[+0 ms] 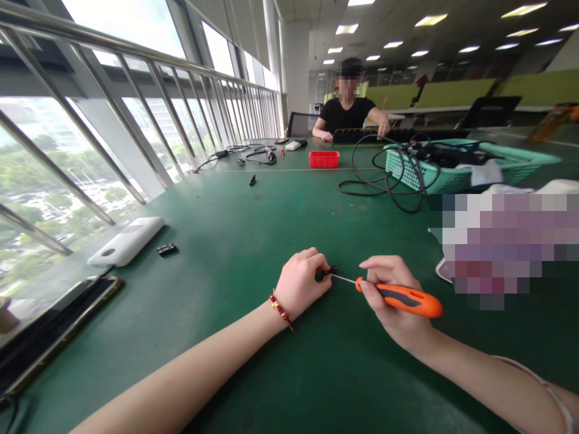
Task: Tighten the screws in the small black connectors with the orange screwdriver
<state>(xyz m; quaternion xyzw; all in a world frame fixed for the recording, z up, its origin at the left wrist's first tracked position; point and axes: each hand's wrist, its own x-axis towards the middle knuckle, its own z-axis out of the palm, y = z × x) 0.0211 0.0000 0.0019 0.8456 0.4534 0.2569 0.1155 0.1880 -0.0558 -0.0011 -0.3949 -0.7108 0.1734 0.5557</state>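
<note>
My left hand, with a red bead bracelet at the wrist, is closed on a small black part and pins it to the green table. My right hand grips an orange-and-grey screwdriver. Its thin metal shaft points left, with the tip at the black part. Both hands rest low on the table, close together.
A white power bank and a small black piece lie to the left, with a phone near the left edge. Farther off are a red tray, black cables and a teal basket. A person in black sits at the far end.
</note>
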